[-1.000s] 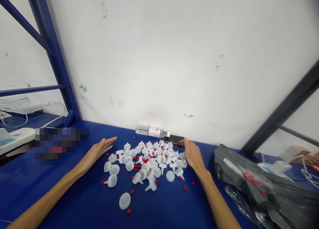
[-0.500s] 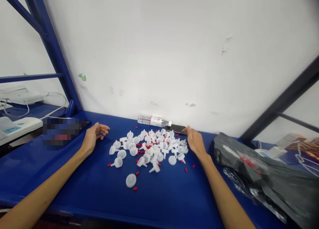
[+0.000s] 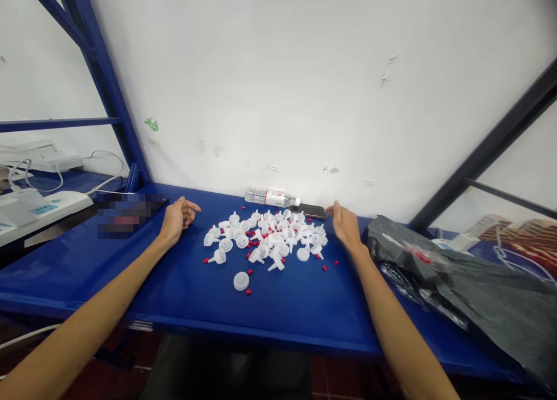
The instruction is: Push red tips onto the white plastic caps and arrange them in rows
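A pile of white plastic nozzle caps [image 3: 263, 252] lies on the blue table [image 3: 296, 313], with small red tip caps [image 3: 324, 268] scattered among and around them. One round white cap [image 3: 241, 281] sits apart, nearer the front edge. My left hand [image 3: 177, 220] rests on the table left of the pile, its index finger stretched out and the others loosely bent, holding nothing. On the pile's right side, my right hand [image 3: 345, 223] is open and empty, fingers pointing toward the dark phone [image 3: 308, 211]; whether they touch it I cannot tell.
Against the wall a clear plastic bottle [image 3: 270, 197] lies on its side. A grey plastic bag [image 3: 461, 284] covers the table's right end. At left are a pixelated dark device [image 3: 130, 214] and a white power strip [image 3: 56, 208]. Blue frame posts [image 3: 104, 80] rise beside the wall.
The view has shifted, so the table's front edge and the floor below now show more. My left hand's fingers have curled a little more. The caps lie as before.
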Motion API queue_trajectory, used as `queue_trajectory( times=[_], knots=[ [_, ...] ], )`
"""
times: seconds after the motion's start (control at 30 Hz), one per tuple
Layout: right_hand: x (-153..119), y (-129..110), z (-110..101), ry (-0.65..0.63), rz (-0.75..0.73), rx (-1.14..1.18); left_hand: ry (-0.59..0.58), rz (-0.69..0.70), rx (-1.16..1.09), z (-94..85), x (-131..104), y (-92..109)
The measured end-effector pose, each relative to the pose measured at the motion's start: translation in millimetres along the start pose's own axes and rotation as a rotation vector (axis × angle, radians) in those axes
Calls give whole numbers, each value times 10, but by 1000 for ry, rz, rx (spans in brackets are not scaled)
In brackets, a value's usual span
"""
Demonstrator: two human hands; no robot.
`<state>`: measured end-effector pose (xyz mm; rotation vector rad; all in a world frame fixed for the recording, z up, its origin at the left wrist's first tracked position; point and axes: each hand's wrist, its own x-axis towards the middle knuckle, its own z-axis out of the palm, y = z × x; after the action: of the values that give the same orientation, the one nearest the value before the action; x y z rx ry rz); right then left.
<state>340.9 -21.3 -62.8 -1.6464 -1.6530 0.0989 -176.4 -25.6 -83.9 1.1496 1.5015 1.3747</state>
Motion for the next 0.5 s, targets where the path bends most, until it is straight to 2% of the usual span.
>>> queue_trajectory(
  times=[0.3, 0.5],
  knots=[
    [-24, -79, 32, -10, -46, -22, -19, 51, 55, -11, -35, 22],
    [-8, -160, -14, 48, -88, -27, -32, 134, 154, -52, -41, -14]
  ],
)
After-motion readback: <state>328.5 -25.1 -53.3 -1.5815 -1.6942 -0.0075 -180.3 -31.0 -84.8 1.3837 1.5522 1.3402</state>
